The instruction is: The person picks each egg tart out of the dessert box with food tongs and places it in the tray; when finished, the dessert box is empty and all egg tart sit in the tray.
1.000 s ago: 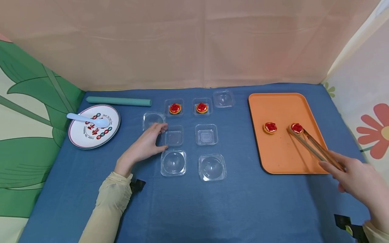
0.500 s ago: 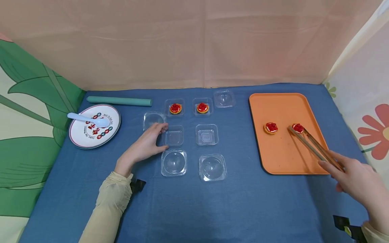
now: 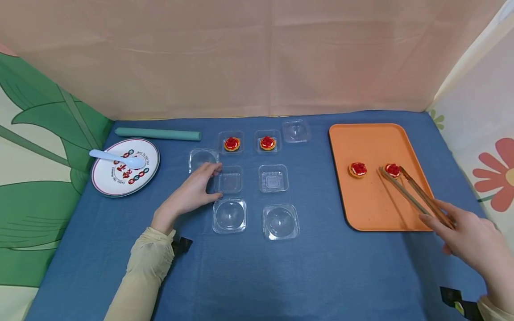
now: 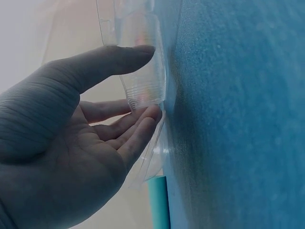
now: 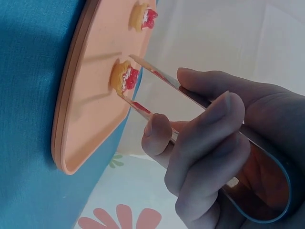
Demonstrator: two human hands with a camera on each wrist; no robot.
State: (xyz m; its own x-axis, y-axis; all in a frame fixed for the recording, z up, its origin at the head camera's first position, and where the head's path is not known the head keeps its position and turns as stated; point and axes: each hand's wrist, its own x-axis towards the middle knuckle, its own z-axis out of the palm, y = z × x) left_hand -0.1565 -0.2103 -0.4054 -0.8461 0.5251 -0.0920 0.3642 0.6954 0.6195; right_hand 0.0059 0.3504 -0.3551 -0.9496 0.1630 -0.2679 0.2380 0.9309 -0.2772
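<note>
In the head view my left hand (image 3: 190, 189) holds the clear plastic container base (image 3: 230, 179) on the cloth, thumb at its near edge and fingertips at its far edge. My right hand (image 5: 205, 143) grips metal tongs (image 3: 419, 196) over the orange tray (image 3: 369, 209). The tong tips stand apart on either side of a small red-topped tart (image 3: 392, 170). In the right wrist view one tip is close against this tart; the other shows a gap. Another tart (image 3: 357, 169) sits to its left on the tray.
Two tarts (image 3: 232, 143) (image 3: 267, 142) sit in clear bases at the back. Around them lie another base (image 3: 273, 178) and several clear lids (image 3: 280, 222). At left are a white plate (image 3: 108, 183) with a spoon (image 3: 116, 158), and a green roll (image 3: 158, 133).
The tong tips have spread slightly around the tart on the tray. My left hand and the container have stayed in place.
</note>
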